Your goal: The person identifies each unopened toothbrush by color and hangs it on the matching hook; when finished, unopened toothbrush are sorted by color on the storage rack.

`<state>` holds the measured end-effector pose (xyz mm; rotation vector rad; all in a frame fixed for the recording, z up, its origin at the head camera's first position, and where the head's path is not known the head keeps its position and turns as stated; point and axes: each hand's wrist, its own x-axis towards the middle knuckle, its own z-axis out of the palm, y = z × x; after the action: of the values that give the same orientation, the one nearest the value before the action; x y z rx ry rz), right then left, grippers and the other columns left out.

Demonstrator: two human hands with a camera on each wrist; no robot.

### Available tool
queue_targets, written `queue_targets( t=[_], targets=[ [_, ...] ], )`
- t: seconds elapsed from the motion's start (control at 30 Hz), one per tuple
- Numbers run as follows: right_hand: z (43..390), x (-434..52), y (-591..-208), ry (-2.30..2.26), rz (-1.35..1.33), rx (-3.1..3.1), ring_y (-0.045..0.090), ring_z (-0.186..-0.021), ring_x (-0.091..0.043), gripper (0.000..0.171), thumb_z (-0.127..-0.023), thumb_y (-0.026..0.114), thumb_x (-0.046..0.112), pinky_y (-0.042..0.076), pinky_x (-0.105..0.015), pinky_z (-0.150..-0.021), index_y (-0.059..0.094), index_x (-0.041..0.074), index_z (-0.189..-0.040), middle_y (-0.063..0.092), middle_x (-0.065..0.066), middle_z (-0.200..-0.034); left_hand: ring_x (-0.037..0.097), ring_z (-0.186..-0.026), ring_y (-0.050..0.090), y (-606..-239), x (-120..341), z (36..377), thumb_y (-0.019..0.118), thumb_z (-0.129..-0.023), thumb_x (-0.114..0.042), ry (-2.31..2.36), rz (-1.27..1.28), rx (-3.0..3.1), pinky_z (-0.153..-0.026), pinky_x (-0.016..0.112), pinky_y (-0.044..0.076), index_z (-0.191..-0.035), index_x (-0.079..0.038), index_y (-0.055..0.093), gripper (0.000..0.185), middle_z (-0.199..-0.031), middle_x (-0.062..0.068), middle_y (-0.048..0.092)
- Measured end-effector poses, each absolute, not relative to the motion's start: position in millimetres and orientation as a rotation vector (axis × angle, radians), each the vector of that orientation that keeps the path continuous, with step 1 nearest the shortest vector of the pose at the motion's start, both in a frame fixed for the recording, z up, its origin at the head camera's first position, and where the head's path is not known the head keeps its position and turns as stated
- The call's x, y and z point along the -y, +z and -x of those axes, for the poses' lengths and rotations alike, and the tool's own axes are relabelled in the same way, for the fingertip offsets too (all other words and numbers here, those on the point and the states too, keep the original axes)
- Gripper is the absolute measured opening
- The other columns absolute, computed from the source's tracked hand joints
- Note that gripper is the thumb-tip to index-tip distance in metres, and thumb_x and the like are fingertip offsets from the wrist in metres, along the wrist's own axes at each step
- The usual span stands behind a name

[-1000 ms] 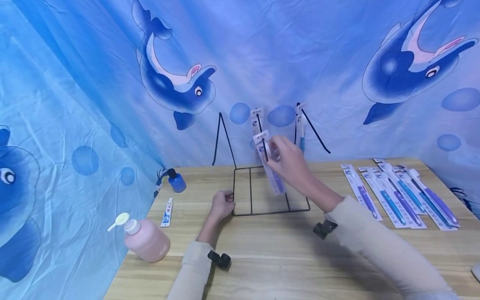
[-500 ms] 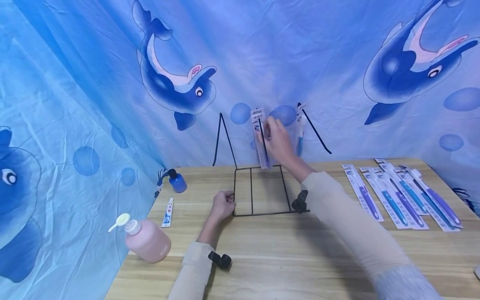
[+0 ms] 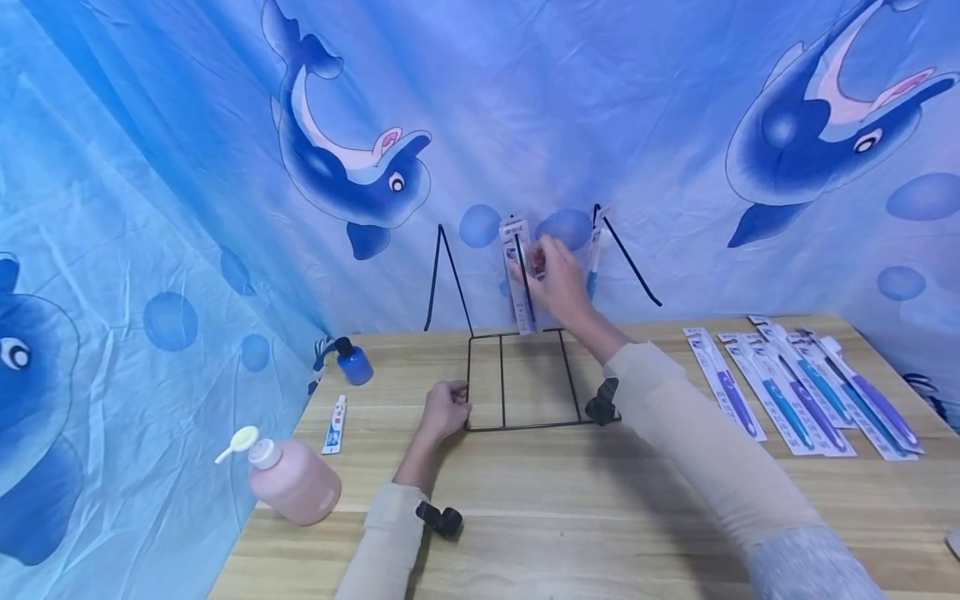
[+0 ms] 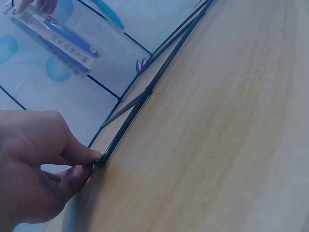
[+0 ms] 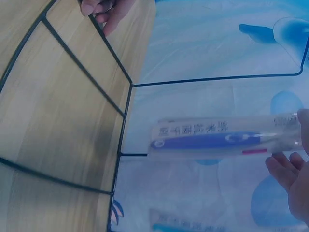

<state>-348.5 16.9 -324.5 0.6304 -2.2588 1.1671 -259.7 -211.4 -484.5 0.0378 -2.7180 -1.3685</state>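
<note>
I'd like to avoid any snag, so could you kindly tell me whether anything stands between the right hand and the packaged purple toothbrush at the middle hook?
Nothing visible does: the right hand holds the packaged purple toothbrush by its upper half. The middle hook runs down the package's front.

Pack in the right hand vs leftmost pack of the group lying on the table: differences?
Pose: the held pack is upright at the wire rack; the leftmost pack lies flat on the table.
Contact: the right hand grips the held pack; no hand touches the leftmost pack.
Shared: both have a purple brush handle and white printed packaging.
</note>
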Motion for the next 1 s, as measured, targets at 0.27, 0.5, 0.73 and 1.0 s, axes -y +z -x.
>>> queue_targets(
  t=[0.27, 0.5, 0.73, 1.0],
  targets=[
    [328.0, -63.7, -350.3, 1.186, -0.615, 2.336, 0.062, -0.084, -0.029, 0.036, -0.089, 0.075, 0.029, 0.056, -0.04, -0.074, 0.058, 0.001, -0.104, 0.06, -0.016, -0.099, 0.025, -0.089, 0.063, -482.9, 210.8, 260.6, 0.064, -0.077, 0.013, -1.374, -0.045, 2.714, -0.085, 0.035, 0.058, -0.125, 0.014, 0.059, 0.048, -0.099, 0.016, 0.064],
    [313.4, -148.7, -409.1, 1.038, -0.375, 2.538, 0.064, -0.081, -0.032, 0.04, -0.093, 0.069, 0.036, 0.056, -0.045, -0.067, 0.062, -0.001, -0.107, 0.065, -0.018, -0.099, 0.025, -0.09, 0.063, -486.5, 211.7, 260.8, 0.065, -0.079, 0.012, -1.379, -0.044, 2.739, -0.086, 0.035, 0.058, -0.126, 0.013, 0.059, 0.048, -0.099, 0.015, 0.064],
    [342.4, -231.7, -434.1, 0.696, -0.069, 2.726, 0.062, -0.085, -0.045, 0.045, -0.094, 0.063, 0.033, 0.052, -0.054, -0.063, 0.059, -0.009, -0.111, 0.063, -0.032, -0.102, 0.025, -0.089, 0.063, -486.9, 213.9, 260.5, 0.064, -0.078, 0.012, -1.352, -0.035, 2.724, -0.086, 0.036, 0.058, -0.125, 0.013, 0.06, 0.047, -0.097, 0.014, 0.065],
    [347.6, -266.9, -449.0, 0.607, 0.184, 2.996, 0.042, -0.052, -0.021, 0.04, -0.091, 0.062, 0.028, 0.033, -0.032, -0.045, 0.048, 0.003, -0.064, 0.042, -0.006, -0.059, 0.026, -0.088, 0.063, -488.4, 212.6, 261.6, 0.064, -0.076, 0.013, -1.371, -0.011, 2.717, -0.083, 0.033, 0.058, -0.123, 0.014, 0.06, 0.047, -0.096, 0.015, 0.065]
  ],
)
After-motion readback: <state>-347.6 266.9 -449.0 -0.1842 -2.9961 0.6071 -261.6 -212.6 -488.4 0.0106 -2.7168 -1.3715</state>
